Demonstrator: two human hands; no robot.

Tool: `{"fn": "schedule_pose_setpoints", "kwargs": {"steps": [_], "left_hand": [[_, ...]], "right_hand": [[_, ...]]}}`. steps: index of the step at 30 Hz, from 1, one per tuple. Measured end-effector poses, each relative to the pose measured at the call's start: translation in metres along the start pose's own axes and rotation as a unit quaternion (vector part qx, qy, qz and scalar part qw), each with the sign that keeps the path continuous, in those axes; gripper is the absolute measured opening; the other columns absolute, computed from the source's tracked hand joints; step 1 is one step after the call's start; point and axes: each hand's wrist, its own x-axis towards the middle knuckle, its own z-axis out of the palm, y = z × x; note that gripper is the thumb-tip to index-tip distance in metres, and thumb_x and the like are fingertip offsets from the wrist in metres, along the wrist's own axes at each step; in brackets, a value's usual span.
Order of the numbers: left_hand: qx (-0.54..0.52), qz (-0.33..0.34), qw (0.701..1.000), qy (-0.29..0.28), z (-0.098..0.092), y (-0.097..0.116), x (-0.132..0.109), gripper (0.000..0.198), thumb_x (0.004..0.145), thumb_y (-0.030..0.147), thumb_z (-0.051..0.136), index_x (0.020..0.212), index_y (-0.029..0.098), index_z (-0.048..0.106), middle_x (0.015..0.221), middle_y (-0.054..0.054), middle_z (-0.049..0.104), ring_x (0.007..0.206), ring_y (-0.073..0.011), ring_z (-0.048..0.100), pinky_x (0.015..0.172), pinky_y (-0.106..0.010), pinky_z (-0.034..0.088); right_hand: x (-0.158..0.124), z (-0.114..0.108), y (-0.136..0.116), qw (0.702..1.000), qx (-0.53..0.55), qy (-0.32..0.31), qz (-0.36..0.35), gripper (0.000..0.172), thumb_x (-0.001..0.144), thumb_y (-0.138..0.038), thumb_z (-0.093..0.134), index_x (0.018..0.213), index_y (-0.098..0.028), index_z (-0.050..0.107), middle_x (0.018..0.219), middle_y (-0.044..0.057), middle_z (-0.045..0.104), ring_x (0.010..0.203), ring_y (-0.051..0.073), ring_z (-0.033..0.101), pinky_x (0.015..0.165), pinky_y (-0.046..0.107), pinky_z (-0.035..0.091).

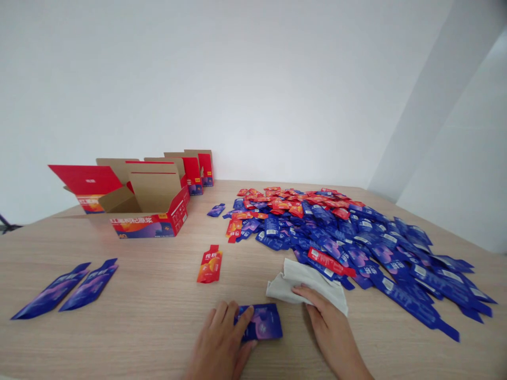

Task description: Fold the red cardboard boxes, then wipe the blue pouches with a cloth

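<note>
My left hand lies flat on the wooden table, its fingers spread and pressing on the left end of a blue sachet. My right hand rests with stretched fingers on the near edge of a crumpled white cloth. A single red-orange sachet lies a little beyond my left hand. A big heap of blue sachets and red sachets covers the right half of the table.
An open red cardboard box stands at the back left, with more open boxes behind it. Two blue sachets lie side by side at the near left. A white wall rises behind the table.
</note>
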Motion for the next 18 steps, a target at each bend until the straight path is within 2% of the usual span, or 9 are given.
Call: {"fn": "schedule_pose_setpoints", "kwargs": {"steps": [2, 5, 8, 11, 13, 15, 18], "left_hand": [[0.012, 0.003, 0.999, 0.031, 0.009, 0.004, -0.003, 0.061, 0.101, 0.049, 0.054, 0.160, 0.036, 0.040, 0.143, -0.006, 0.067, 0.127, -0.0296, 0.063, 0.107, -0.044, 0.053], [0.021, 0.034, 0.998, 0.053, 0.027, 0.002, -0.014, 0.071, 0.101, 0.042, 0.056, 0.165, 0.034, 0.026, 0.152, -0.004, 0.061, 0.132, -0.0267, 0.062, 0.108, -0.038, 0.053], [0.041, 0.036, 0.996, 0.064, 0.041, -0.003, -0.028, 0.076, 0.100, 0.037, 0.056, 0.167, 0.035, 0.021, 0.159, -0.002, 0.053, 0.140, -0.0270, 0.057, 0.109, -0.039, 0.053], [0.082, 0.029, 0.992, 0.097, 0.046, -0.003, -0.035, 0.077, 0.100, 0.039, 0.054, 0.168, 0.030, 0.018, 0.160, -0.003, 0.052, 0.141, -0.0268, 0.056, 0.108, -0.038, 0.054], [0.118, 0.046, 0.983, 0.134, 0.047, 0.000, -0.034, 0.076, 0.100, 0.042, 0.054, 0.167, 0.026, 0.022, 0.155, -0.005, 0.057, 0.136, -0.0260, 0.060, 0.104, -0.036, 0.055], [0.154, 0.063, 0.971, 0.172, 0.048, 0.005, -0.030, 0.071, 0.099, 0.041, 0.054, 0.164, 0.023, 0.032, 0.149, -0.005, 0.063, 0.130, -0.0246, 0.064, 0.101, -0.034, 0.055], [0.197, 0.079, 0.953, 0.216, 0.051, 0.010, -0.024, 0.060, 0.098, 0.034, 0.054, 0.156, 0.019, 0.047, 0.143, -0.006, 0.068, 0.124, -0.0220, 0.064, 0.099, -0.032, 0.052]], "right_hand": [[0.000, 0.000, 0.000, 1.000, 0.007, 0.003, -0.001, 0.045, 0.093, -0.028, 0.044, 0.117, -0.025, 0.082, 0.133, 0.004, 0.075, 0.129, 0.025, 0.068, 0.119, 0.047, 0.046], [0.000, -0.001, -0.001, 1.000, -0.003, 0.001, 0.001, 0.046, 0.093, -0.026, 0.043, 0.117, -0.025, 0.081, 0.133, 0.004, 0.075, 0.129, 0.025, 0.068, 0.119, 0.048, 0.047], [0.002, -0.004, -0.005, 1.000, -0.021, -0.003, 0.002, 0.048, 0.093, -0.026, 0.041, 0.122, -0.024, 0.079, 0.134, 0.004, 0.074, 0.131, 0.025, 0.066, 0.120, 0.046, 0.045], [0.001, -0.006, -0.018, 0.999, -0.031, 0.029, 0.018, 0.049, 0.096, -0.030, 0.039, 0.128, -0.023, 0.076, 0.136, 0.004, 0.074, 0.132, 0.026, 0.065, 0.118, 0.045, 0.047], [-0.002, -0.003, -0.032, 0.998, -0.033, 0.051, 0.022, 0.047, 0.099, -0.033, 0.040, 0.130, -0.024, 0.074, 0.137, 0.005, 0.073, 0.131, 0.026, 0.066, 0.114, 0.042, 0.052], [-0.008, 0.007, -0.050, 0.998, -0.035, 0.050, -0.009, 0.043, 0.101, -0.032, 0.042, 0.131, -0.025, 0.072, 0.135, 0.006, 0.074, 0.127, 0.025, 0.069, 0.108, 0.037, 0.056], [-0.017, 0.032, -0.073, 0.989, -0.045, 0.024, -0.137, 0.043, 0.100, -0.020, 0.044, 0.132, -0.022, 0.071, 0.132, 0.008, 0.076, 0.122, 0.022, 0.072, 0.104, 0.033, 0.059]]}}
